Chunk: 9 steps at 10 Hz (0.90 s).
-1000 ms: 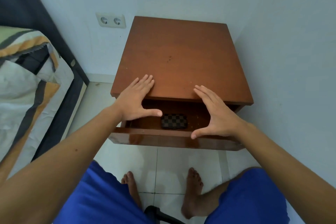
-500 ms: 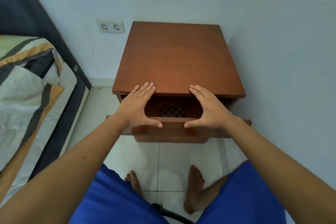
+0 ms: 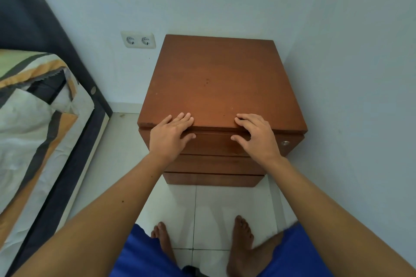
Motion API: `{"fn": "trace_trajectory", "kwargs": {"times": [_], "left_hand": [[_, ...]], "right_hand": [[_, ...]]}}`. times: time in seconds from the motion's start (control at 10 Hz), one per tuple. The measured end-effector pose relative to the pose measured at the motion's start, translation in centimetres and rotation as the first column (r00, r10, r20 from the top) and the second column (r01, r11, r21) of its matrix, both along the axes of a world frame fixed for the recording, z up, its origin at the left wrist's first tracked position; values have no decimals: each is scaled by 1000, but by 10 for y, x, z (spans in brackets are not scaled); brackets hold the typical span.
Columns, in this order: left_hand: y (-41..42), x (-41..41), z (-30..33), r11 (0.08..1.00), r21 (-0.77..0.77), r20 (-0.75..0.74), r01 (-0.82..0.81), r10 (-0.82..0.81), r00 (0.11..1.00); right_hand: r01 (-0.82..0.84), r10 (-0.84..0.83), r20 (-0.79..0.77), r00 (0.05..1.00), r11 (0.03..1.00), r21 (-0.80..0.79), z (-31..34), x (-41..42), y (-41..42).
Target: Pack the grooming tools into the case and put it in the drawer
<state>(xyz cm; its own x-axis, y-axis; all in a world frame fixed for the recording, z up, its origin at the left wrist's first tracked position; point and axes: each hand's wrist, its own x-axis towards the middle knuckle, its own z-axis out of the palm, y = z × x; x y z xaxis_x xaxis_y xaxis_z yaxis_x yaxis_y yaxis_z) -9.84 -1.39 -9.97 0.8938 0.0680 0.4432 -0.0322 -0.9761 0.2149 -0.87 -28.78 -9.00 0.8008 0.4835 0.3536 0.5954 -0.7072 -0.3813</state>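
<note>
Both hands lie flat and relaxed, grasping nothing. The left hand (image 3: 170,136) and right hand (image 3: 258,136) rest their fingers over the front edge of the nightstand (image 3: 218,83) top, thumbs against the top drawer (image 3: 216,144) front. That drawer sits flush with the carcass. The case is not visible; I judge it to be inside, straight behind the drawer front between the two hands, equally near both. The task looks all but done; only lifting the hands away remains.
</note>
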Motion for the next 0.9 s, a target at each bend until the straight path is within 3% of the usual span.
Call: {"fn": "trace_trajectory", "kwargs": {"times": [0.1, 0.4, 0.7, 0.9], "left_hand": [[1, 6, -3, 999, -36, 79, -32, 34, 996], [5, 8, -6, 999, -41, 106, -14, 18, 994], [15, 17, 33, 996, -23, -45, 81, -82, 996], [20, 38, 36, 982, -186, 32, 15, -9, 999]], "right_hand": [[21, -23, 43, 999, 998, 55, -7, 5, 3], [30, -35, 60, 998, 997, 72, -12, 4, 3], [-23, 27, -108, 994, 999, 37, 18, 12, 7], [85, -76, -222, 972, 996, 31, 26, 40, 20]]}}
